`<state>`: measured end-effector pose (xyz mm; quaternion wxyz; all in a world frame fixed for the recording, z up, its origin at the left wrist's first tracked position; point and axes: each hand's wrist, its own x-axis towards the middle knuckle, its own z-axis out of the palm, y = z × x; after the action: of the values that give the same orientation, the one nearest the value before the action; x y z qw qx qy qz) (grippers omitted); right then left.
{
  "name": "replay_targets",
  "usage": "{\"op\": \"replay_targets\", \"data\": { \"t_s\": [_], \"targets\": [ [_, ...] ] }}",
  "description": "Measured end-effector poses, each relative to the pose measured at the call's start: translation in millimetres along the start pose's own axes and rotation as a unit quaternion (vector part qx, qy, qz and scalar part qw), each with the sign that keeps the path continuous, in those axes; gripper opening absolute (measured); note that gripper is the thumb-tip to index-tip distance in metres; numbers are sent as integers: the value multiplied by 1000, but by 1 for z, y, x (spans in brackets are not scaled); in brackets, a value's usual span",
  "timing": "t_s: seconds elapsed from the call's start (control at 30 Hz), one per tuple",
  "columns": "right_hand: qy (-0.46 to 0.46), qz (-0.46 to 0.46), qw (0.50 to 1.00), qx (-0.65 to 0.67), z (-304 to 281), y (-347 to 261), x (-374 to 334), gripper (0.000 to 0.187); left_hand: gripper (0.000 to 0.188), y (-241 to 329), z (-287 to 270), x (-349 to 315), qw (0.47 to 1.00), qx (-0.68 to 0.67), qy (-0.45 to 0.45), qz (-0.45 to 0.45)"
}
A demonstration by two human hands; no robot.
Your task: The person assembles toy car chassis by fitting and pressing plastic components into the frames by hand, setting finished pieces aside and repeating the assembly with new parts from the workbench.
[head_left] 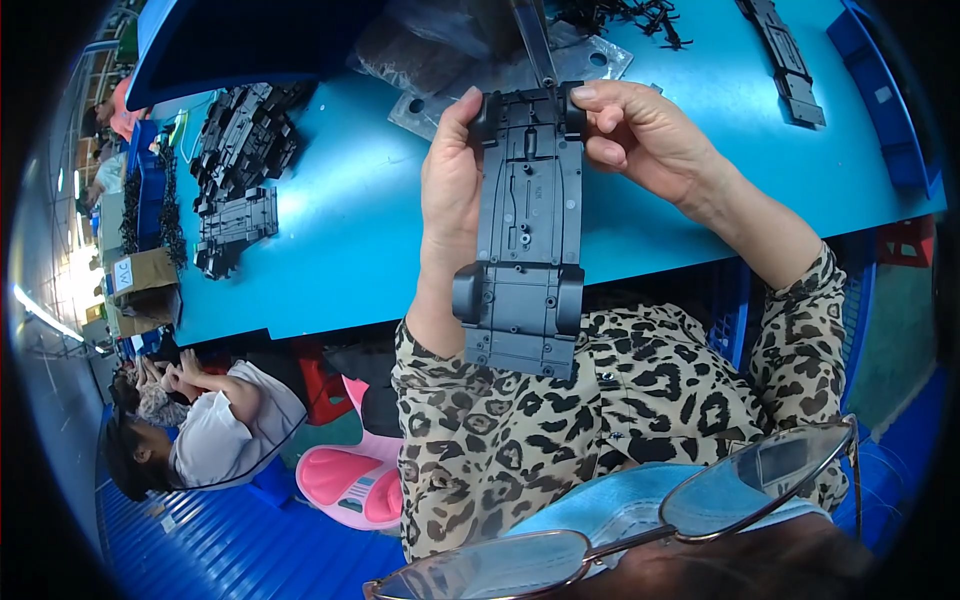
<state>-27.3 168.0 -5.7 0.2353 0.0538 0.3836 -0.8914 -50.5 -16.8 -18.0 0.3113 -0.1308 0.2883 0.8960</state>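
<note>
A long black plastic toy car chassis (530,210) is held up over the table's near edge, its far end under a slim metal driver-like tool (535,40) coming down from above. The tool's tip is at or very near that far end; I cannot tell whether it touches. My left hand (450,180) grips the chassis along its left side, thumb at the far left corner. At the far right corner my right hand (655,135) pinches the edge between thumb and curled fingers. Beneath the far end lies a clear plate with round holes (612,58).
Piled black chassis (245,135) lie on the blue table (370,230) at left. More chassis (785,65) and small black parts (645,18) lie at the far side. Blue bins (880,100) stand at right and upper left. A co-worker (225,425) sits left, near a pink chair (350,480).
</note>
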Motion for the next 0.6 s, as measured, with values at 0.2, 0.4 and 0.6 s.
{"op": "replay_targets", "data": {
  "t_s": [0.2,0.4,0.6],
  "targets": [
    [32,-4,999,1,2,-2,-2,18,26,-1,4,0,1000,4,10,9],
    [31,-6,999,5,6,-5,-3,20,36,-1,-1,4,1000,-5,1,2],
    [23,-11,1000,-7,8,-4,-5,20,39,-1,3,0,1000,-18,-19,-15]
  ]
}}
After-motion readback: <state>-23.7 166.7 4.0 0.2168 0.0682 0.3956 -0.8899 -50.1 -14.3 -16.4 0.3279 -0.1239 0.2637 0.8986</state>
